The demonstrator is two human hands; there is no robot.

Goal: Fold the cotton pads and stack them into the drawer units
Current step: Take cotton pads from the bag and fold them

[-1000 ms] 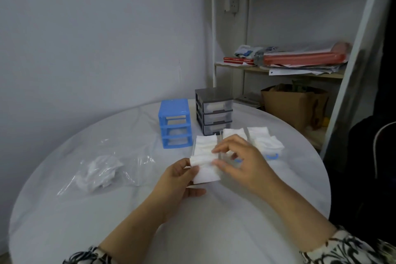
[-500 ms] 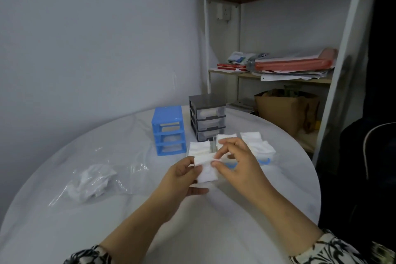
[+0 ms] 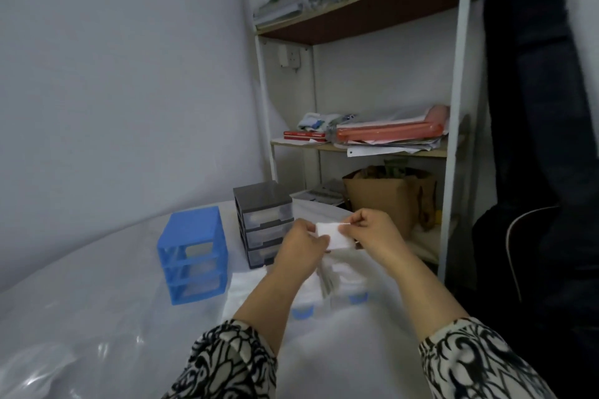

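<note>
The round white tabletop [image 3: 97, 317] is covered with clear plastic film. The blue drawer unit [image 3: 193, 255] stands on it; just right of it stands the grey drawer unit [image 3: 264, 222], and nearer lie white cotton pads [image 3: 343, 278].

Both hands now hold the cotton pad [image 3: 334, 235] raised off the table, up in front of the grey drawer unit [image 3: 264, 222]. The left hand [image 3: 299, 251] and right hand [image 3: 372, 233] pinch its opposite ends; a second ago it sat low above the pad piles [image 3: 337, 278].
</note>
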